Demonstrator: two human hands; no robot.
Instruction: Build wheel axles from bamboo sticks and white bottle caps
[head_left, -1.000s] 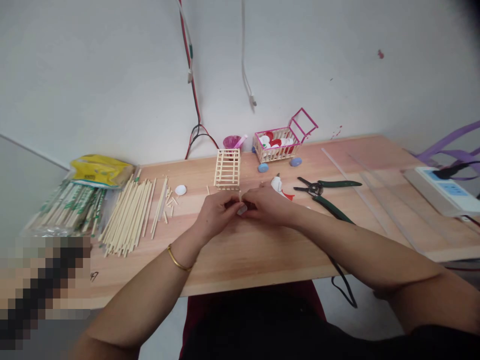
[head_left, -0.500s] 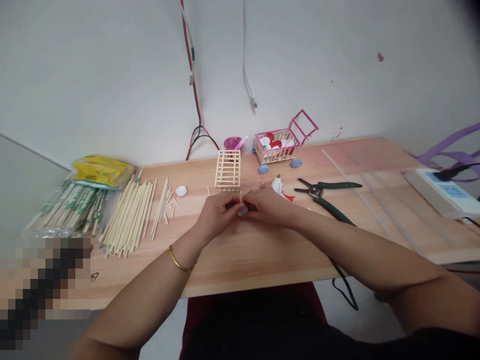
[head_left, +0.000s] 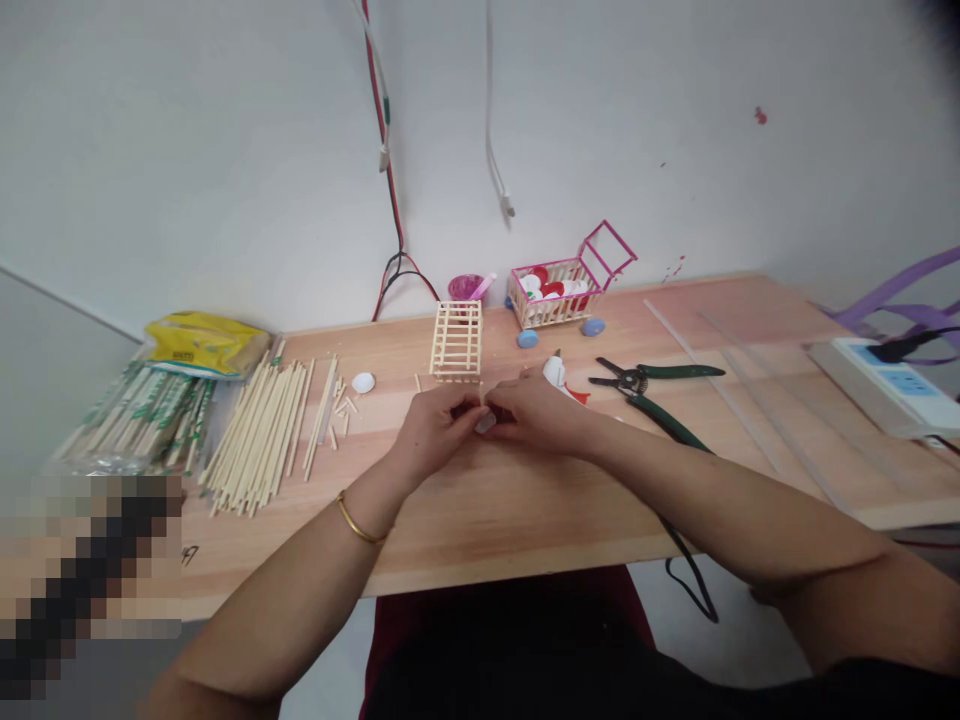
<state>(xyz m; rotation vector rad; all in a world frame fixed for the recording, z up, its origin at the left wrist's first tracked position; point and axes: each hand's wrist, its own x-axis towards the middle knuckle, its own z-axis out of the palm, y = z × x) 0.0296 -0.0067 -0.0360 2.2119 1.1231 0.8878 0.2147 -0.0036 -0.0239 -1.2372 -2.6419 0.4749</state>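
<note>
At the middle of the table my left hand (head_left: pixel 439 425) and my right hand (head_left: pixel 536 412) meet, fingers pinched closed. Between the fingertips is a small whitish piece (head_left: pixel 486 422), perhaps a bottle cap, held by both hands. The tip of a short pale stick (head_left: pixel 482 390) shows just above it; fingers hide the rest. Right behind the hands stands a small frame of pale wooden sticks (head_left: pixel 456 340). A white glue gun with a red trigger (head_left: pixel 556 374) lies close to my right hand, partly hidden by it.
Left lie loose sticks (head_left: pixel 259 440), short cut pieces, a white cap (head_left: pixel 364 382), wrapped chopsticks (head_left: pixel 142 415) and a yellow bag (head_left: pixel 206 343). At the back are a purple bowl (head_left: pixel 463 288) and a small stick cart (head_left: pixel 559 295). Right are green-handled pliers (head_left: pixel 634 380), clear rods and a power strip (head_left: pixel 885 385).
</note>
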